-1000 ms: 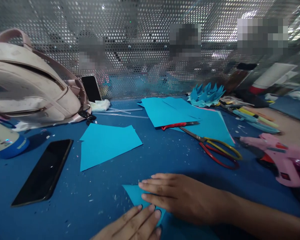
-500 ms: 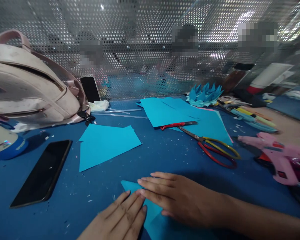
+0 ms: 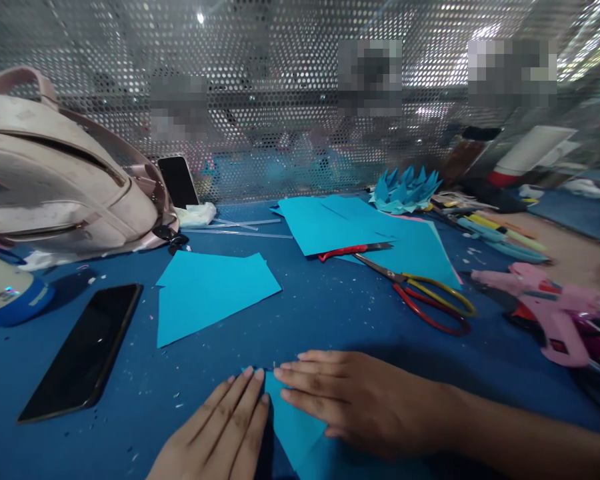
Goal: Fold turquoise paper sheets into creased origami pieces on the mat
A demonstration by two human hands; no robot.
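A folded piece of blue paper [image 3: 296, 427] lies on the table at the bottom centre, partly covered by both hands. My left hand [image 3: 220, 427] rests flat at the paper's left edge, its fingertips on the far corner. From the right, my right hand [image 3: 350, 400] lies flat over the paper, fingers stretched out toward the left hand. Neither hand grips anything. Beyond them are cut blue sheets [image 3: 215, 290] and a further stack of blue paper [image 3: 330, 223]. Scissors [image 3: 415, 287] with red and yellow handles lie by that stack, next to a red-handled cutter [image 3: 347, 251].
A dark phone [image 3: 83, 353] lies at the left, near a pale backpack [image 3: 55, 180] and a blue-based container [image 3: 15, 293]. Another phone [image 3: 179, 181] leans upright behind. On the right are a pink glue gun [image 3: 550, 307] and a folded blue paper piece [image 3: 405, 190]. A perforated metal panel [image 3: 280, 100] stands behind.
My left hand has slid left, away from the right fingertips, and its fingers now cover the paper's far left corner. My right hand has barely moved. The view has shifted slightly.
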